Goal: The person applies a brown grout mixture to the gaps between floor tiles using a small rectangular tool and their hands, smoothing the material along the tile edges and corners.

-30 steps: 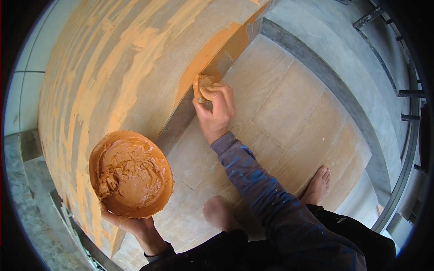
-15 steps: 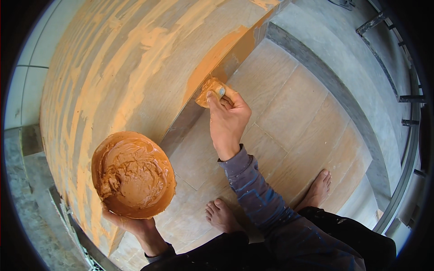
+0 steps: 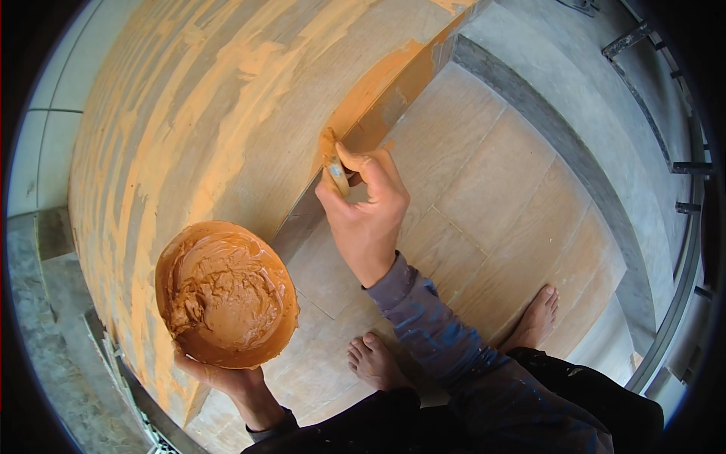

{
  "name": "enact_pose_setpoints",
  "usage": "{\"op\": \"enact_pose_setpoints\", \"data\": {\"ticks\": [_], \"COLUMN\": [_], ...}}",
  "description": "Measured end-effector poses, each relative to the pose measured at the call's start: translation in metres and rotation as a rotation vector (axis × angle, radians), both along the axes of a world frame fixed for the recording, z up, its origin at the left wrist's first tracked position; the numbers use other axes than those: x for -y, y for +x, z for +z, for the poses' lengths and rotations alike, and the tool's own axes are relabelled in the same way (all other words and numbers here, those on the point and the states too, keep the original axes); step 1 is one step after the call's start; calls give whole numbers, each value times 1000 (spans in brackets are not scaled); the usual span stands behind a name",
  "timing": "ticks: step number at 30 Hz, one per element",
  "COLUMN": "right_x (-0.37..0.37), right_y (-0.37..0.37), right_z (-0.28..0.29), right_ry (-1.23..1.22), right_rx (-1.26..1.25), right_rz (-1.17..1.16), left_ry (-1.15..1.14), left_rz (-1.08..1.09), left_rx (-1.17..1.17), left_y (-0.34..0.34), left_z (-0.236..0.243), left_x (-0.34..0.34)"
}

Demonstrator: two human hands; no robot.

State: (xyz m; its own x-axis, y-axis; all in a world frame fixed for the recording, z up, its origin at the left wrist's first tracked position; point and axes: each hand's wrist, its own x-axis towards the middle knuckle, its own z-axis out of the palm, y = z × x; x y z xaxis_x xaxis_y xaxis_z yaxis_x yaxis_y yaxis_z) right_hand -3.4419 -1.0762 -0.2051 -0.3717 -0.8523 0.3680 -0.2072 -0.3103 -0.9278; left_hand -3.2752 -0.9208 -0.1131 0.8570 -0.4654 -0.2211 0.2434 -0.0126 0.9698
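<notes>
Hands are both taken up right now. Starting from the left, the raised wood-look surface (image 3: 261,181) is covered in lots of long orange streaks (image 3: 234,98), with plenty of bare tile left showing between them. In front of that, an orange bowl (image 3: 286,306) is held up from beneath by the left hand (image 3: 234,382), cupped under the near side; most of its fingers are hidden. Loads of orange paste (image 3: 223,291) is left in there. Next over, a small smeared spreader (image 3: 335,168) is pinched between the thumb and fingers of the right hand (image 3: 370,212), nearly closed, right by the step edge; whether the edge is actually being touched can't be told. Past it, the far stretch of edge has been coated in a solid orange band (image 3: 370,87), so maybe half done, while the nearer front face (image 3: 302,216) looks uncoated. Further right, the lower floor (image 3: 469,197) is mostly paste-free.
</notes>
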Motion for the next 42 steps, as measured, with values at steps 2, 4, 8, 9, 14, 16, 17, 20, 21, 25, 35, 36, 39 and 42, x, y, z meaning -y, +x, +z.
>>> {"op": "enact_pose_setpoints", "data": {"ticks": [2,4,8,9,14,16,17,20,21,25,35,36,39,42], "right_x": [-8,11,23,14,-5,9,18,-13,-29,-18,-99,-99,-67,-62], "right_y": [-12,-22,-11,-6,-4,-10,-10,8,7,3,66,57,56,69], "right_z": [-4,-10,-34,-42,-24,-16,-17,-13,-8,12,-4,-2,20,30], "right_ry": [57,26,-160,-168,-71,-47,-93,-111,-62,-49,-284,-365,-439,-576], "right_rx": [166,104,-298,-291,-76,-38,-121,-301,-274,-251,-256,-264,-335,-457], "right_rz": [-39,-95,-127,-98,-32,-68,-96,-27,105,92,235,308,217,254], "left_ry": [38,79,78,80,-5,15,36,-5,-78,-104,-176,-190,-203,-269], "left_rz": [-10,-16,9,19,42,34,40,63,61,48,40,1,31,19], "left_rx": [56,115,85,87,18,55,83,37,-58,-58,-41,-28,-27,-40], "left_y": [4,9,7,8,22,18,16,27,32,48,73,75,85,107], "left_z": [1,3,1,1,10,8,7,14,18,25,58,63,68,86], "left_x": [-2,-3,1,0,-11,-13,-14,-26,-29,-37,-76,-80,-88,-98]}}
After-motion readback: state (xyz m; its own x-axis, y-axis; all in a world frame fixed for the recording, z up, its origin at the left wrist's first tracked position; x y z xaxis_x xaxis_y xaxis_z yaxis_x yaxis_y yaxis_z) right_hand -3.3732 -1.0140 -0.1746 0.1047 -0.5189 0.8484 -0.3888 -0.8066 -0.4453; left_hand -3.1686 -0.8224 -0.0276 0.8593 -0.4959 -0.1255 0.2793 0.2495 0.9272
